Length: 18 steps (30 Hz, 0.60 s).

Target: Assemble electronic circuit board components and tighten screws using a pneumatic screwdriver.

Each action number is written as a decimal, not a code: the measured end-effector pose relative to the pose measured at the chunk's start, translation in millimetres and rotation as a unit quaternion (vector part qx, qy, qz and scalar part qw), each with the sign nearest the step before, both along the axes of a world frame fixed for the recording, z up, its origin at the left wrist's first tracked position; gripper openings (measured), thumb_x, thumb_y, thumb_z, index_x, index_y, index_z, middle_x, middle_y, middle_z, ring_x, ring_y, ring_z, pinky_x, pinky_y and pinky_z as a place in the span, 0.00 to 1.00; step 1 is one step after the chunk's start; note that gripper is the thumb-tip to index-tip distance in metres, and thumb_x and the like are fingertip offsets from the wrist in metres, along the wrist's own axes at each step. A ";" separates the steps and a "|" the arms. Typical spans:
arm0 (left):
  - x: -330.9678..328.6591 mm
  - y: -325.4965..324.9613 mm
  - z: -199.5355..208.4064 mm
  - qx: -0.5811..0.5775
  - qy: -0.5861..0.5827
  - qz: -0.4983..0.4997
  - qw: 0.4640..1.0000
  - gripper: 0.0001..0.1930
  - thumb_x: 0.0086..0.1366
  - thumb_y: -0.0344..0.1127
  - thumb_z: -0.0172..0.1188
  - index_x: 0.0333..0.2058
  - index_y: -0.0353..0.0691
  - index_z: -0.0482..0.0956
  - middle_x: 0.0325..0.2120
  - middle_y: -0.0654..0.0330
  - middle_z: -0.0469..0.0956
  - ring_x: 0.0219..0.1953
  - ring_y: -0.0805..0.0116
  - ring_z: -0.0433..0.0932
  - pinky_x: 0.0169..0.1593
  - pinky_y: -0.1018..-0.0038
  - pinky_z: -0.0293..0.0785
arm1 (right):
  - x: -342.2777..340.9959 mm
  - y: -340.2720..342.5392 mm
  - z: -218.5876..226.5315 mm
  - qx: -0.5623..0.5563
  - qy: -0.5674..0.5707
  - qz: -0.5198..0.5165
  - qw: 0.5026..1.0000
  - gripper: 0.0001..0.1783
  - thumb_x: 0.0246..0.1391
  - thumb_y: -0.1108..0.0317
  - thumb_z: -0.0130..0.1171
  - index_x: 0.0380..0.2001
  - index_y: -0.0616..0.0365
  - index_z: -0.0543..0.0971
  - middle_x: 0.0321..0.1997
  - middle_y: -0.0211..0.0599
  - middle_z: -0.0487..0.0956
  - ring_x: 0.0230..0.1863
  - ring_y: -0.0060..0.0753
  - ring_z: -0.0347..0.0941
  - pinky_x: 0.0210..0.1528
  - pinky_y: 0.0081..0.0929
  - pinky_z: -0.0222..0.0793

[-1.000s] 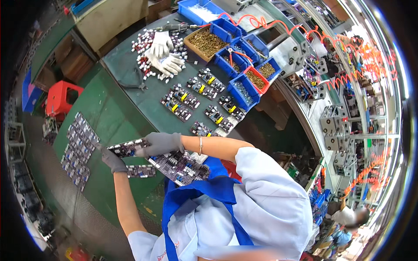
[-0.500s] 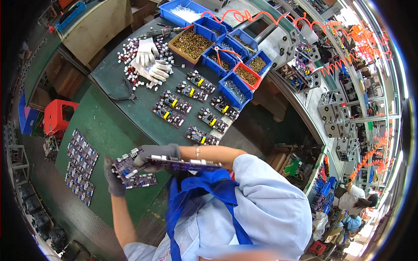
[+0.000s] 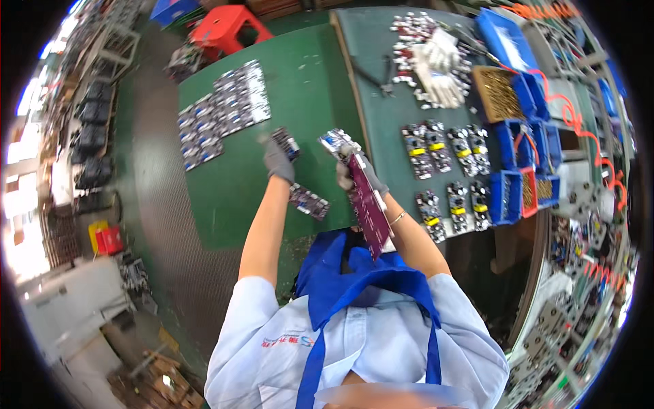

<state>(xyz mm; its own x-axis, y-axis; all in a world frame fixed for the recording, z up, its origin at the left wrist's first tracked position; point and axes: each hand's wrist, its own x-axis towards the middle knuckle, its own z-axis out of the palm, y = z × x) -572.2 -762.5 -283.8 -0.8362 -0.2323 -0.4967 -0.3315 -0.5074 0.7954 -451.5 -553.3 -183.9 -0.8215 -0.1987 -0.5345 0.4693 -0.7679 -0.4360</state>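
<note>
My left hand (image 3: 278, 165), in a grey glove, is closed on a small circuit board (image 3: 286, 144) with dark and blue components, held above the green table. My right hand (image 3: 372, 176), also gloved, grips a long purple circuit board panel (image 3: 369, 211) tilted on edge, its bare side showing. Another populated board (image 3: 334, 140) sticks out beyond the right fingertips; whether it joins the purple panel is hard to see. Between my forearms a loose circuit board (image 3: 309, 202) lies on the table. The two hands are apart.
Rows of circuit boards (image 3: 225, 112) lie at the far left of the green table (image 3: 310, 88). On the right-hand bench are boards with yellow parts (image 3: 436, 146), white gloves (image 3: 437, 68), pliers (image 3: 381, 83), blue bins (image 3: 505, 198) and a brown tray of brass-coloured parts (image 3: 501, 95). A red stool (image 3: 228, 31) stands beyond.
The view has turned, so the bench now lies to the right. My hands, close together before, have moved apart, the left carrying a small circuit board. The purple panel now shows its bare face.
</note>
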 end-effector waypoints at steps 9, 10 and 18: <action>35.4 -17.1 73.1 -0.747 0.010 -0.259 0.613 0.38 0.53 0.52 0.65 0.60 0.45 0.63 0.56 0.47 0.68 0.61 0.54 0.63 0.63 0.57 0.58 | 3.7 -26.4 -79.0 0.032 -0.132 0.063 0.989 0.35 0.45 0.21 0.50 0.25 0.45 0.72 0.14 0.18 0.68 0.08 0.17 0.56 0.12 0.22 0.51; 40.8 -28.5 76.3 -0.695 0.105 -0.410 0.580 0.39 0.51 0.51 0.66 0.60 0.46 0.64 0.56 0.49 0.68 0.60 0.54 0.64 0.63 0.57 0.58 | 12.6 -17.9 -85.9 -0.008 -0.121 0.089 0.989 0.37 0.43 0.20 0.50 0.25 0.46 0.73 0.14 0.18 0.66 0.08 0.17 0.53 0.13 0.21 0.50; 58.7 -46.6 98.6 -0.673 0.215 -0.664 0.245 0.27 0.40 0.43 0.69 0.43 0.49 0.77 0.45 0.58 0.73 0.53 0.56 0.69 0.56 0.59 0.64 | 41.9 -25.4 -48.5 0.206 -0.112 0.265 0.936 0.40 0.51 0.32 0.55 0.34 0.68 0.78 0.25 0.39 0.77 0.26 0.31 0.73 0.32 0.27 0.68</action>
<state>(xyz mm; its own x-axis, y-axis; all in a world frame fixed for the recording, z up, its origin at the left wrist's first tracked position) -513.5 -809.0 -185.2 -0.5266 0.6746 -0.5172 0.7672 0.6393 0.0527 -409.6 -578.8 -232.4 -0.5250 -0.2859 -0.8017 0.8510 -0.1909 -0.4893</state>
